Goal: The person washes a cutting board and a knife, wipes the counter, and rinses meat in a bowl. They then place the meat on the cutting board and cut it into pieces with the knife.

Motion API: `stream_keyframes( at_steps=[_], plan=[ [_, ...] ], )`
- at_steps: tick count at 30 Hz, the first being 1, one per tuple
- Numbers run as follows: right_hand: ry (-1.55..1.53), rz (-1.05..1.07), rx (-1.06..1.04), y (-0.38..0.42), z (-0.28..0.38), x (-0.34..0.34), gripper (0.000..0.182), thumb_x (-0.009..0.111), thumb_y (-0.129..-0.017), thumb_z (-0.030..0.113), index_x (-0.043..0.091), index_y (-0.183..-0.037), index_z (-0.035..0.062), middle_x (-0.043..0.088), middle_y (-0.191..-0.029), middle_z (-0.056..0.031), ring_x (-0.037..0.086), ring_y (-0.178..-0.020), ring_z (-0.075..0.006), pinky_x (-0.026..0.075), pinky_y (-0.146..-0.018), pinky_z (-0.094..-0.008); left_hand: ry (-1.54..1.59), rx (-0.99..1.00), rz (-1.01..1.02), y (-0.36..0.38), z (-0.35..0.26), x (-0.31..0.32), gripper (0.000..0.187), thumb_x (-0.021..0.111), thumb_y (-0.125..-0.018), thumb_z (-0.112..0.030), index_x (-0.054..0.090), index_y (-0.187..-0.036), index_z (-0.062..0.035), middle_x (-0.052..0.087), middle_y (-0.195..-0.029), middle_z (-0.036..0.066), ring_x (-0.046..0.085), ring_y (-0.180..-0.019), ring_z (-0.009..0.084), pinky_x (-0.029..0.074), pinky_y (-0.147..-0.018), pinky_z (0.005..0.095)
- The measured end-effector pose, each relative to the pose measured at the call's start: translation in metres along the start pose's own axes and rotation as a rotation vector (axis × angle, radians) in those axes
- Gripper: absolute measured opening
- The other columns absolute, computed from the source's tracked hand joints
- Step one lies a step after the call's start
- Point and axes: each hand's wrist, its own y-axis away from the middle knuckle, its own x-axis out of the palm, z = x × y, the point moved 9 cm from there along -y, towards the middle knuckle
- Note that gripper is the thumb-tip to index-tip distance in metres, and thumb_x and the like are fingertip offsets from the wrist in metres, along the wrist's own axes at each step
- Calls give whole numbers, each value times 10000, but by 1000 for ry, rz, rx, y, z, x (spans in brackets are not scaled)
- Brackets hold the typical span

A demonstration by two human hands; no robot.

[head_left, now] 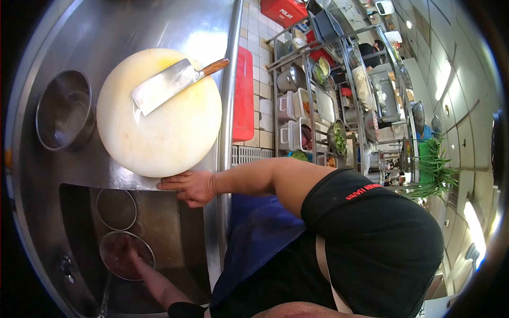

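Observation:
My right hand (190, 187) rests on the steel counter's edge, fingers stretched out, touching or very near the rim of a round white chopping board (159, 138). A cleaver (167, 85) with a wooden handle lies flat on the board. My left hand (130, 251) reaches down into a round metal bowl or strainer (150, 253) in the sink (185, 233). Reddish, murky contents blur its fingers, and anything they hold is hidden. Beside that vessel sits another round one (116, 210), with a thin rim.
An empty-looking steel bowl (64, 110) stands beyond the board. A red container (243, 95) is by the counter's outer edge. Metal racks (313, 90) carry tubs, bowls and green vegetables. A person in dark clothing (369, 50) stands behind the racks.

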Motion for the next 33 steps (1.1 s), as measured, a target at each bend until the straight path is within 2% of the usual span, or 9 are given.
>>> stream_keyframes(
  at_steps=[9, 15, 19, 22, 24, 33],
  plan=[
    [-2, -24, -6, 0, 0, -2, 358, 676, -739, 304, 759, -916, 3, 287, -1674, -257, 286, -1546, -409, 235, -1263, -529, -38, -16, -5, -23, -34, -34, 389, 606, -1011, -364, 607, -1309, -114, 662, -1177, 96, 638, -937, 243, 562, -742, 353],
    [0, -24, -23, 0, 0, -3, 359, 680, -745, 306, 757, -941, 15, 304, -1669, -248, 298, -1541, -404, 240, -1261, -526, -61, -16, -8, -27, -57, -41, 390, 619, -1000, -368, 614, -1305, -126, 672, -1167, 92, 645, -925, 238, 567, -746, 353],
    [-43, -66, 4, 0, -1, -5, 306, 623, -785, 297, 727, -870, 21, 339, -1663, -221, 311, -1543, -390, 261, -1259, -498, -41, -48, -20, -18, -41, -47, 390, 628, -993, -370, 620, -1303, -134, 678, -1160, 89, 649, -918, 235, 570, -748, 353],
    [-40, -108, -12, -1, -1, -8, 312, 622, -793, 302, 728, -880, 21, 338, -1663, -222, 317, -1540, -390, 263, -1257, -502, -17, -80, -31, -5, -26, -51, 391, 635, -987, -372, 623, -1301, -139, 683, -1155, 87, 652, -912, 233, 573, -750, 352],
    [-15, -50, -11, 0, -1, -4, 345, 688, -741, 301, 757, -943, 30, 332, -1657, -239, 299, -1542, -401, 232, -1263, -525, 5, -101, -37, 5, -12, -52, 391, 639, -984, -373, 626, -1300, -143, 686, -1151, 86, 654, -908, 231, 574, -751, 352],
    [-22, -3, 13, -1, -2, -1, 340, 676, -763, 292, 757, -942, 14, 321, -1658, -249, 291, -1544, -404, 233, -1265, -519, 145, -240, -56, 46, 33, -65, 394, 659, -967, -378, 638, -1295, -161, 700, -1136, 80, 664, -890, 223, 582, -756, 352]
  ],
)
